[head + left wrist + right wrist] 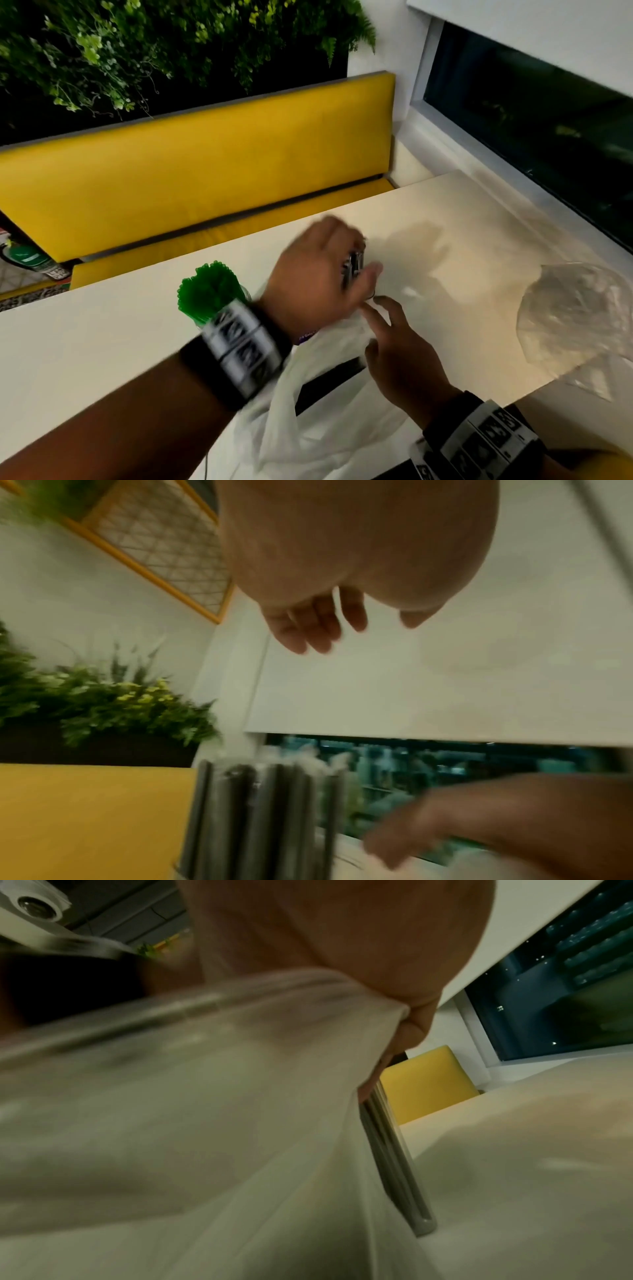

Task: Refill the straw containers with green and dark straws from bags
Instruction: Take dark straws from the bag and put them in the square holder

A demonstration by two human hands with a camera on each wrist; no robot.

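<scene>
A bunch of dark straws (pixel 352 269) stands upright on the pale table (pixel 102 342), also seen close as dark straws (pixel 267 818) and dark straws (pixel 394 1164). My left hand (pixel 325 267) hovers right over their tops with loose fingers (pixel 308 631) that hold nothing. Green straws (pixel 209 294) fill a container behind my left wrist. My right hand (pixel 394 342) pinches the mouth of a white plastic bag (pixel 325 411), which has more dark straws (pixel 329 380) lying inside. The white bag (pixel 205 1096) fills most of the right wrist view.
A crumpled clear plastic bag (pixel 575 315) lies at the table's right side. A yellow bench (pixel 205 171) runs behind the table under a plant wall (pixel 137 51). A dark window (pixel 548 120) lines the right side.
</scene>
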